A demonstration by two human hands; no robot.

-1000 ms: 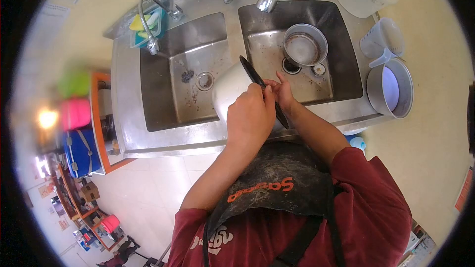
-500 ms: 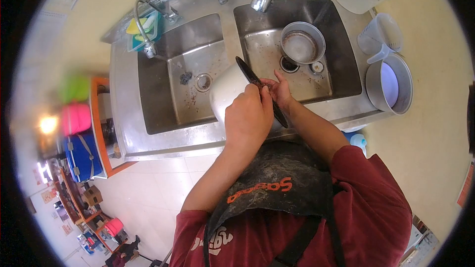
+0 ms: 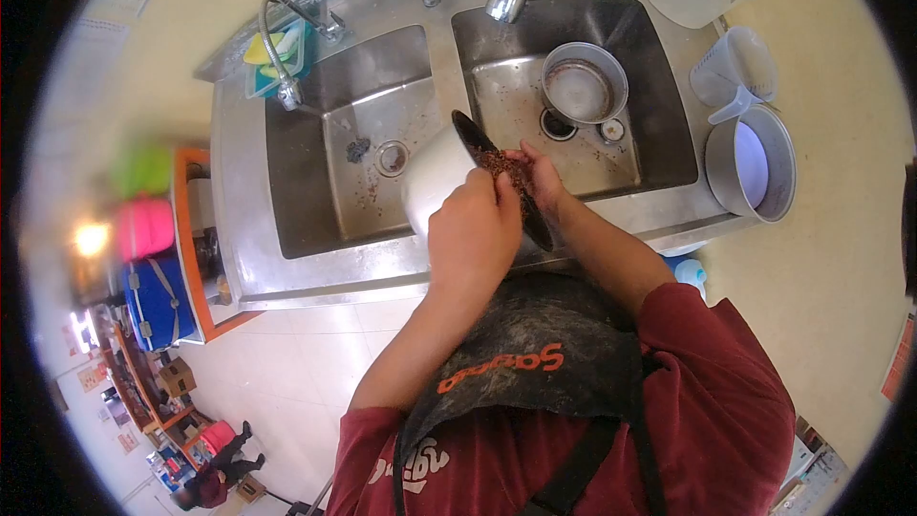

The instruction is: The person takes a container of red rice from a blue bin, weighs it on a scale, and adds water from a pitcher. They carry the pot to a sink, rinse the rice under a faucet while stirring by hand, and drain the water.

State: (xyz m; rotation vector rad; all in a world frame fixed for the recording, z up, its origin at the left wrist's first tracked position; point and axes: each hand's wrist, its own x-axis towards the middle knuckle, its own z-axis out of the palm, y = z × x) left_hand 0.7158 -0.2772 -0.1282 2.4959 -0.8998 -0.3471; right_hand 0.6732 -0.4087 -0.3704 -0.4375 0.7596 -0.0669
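Observation:
A rounded silver pot (image 3: 435, 182) with a dark inside is held tilted over the front edge of the sinks, its mouth facing right. My left hand (image 3: 473, 229) grips its near side, with the fingers curled at the rim. Brown crumbly bits (image 3: 506, 172) show at the pot's mouth, between my two hands. My right hand (image 3: 544, 182) is cupped at the far side of the opening, right against the crumbs, with its fingers partly spread and some fingertips hidden.
Crumbs and a dark scourer (image 3: 358, 150) lie in the left sink (image 3: 315, 182). A round pan (image 3: 585, 86) sits in the right sink (image 3: 659, 134). Sponges fill a teal basket (image 3: 298, 62). At the right stand a measuring jug (image 3: 731, 72) and a metal pot (image 3: 778, 167).
The pot's mouth has turned up a little, and brown crumbs now show at it. My left hand has shifted slightly left, and my hands have drawn apart. A far person at lower left has moved.

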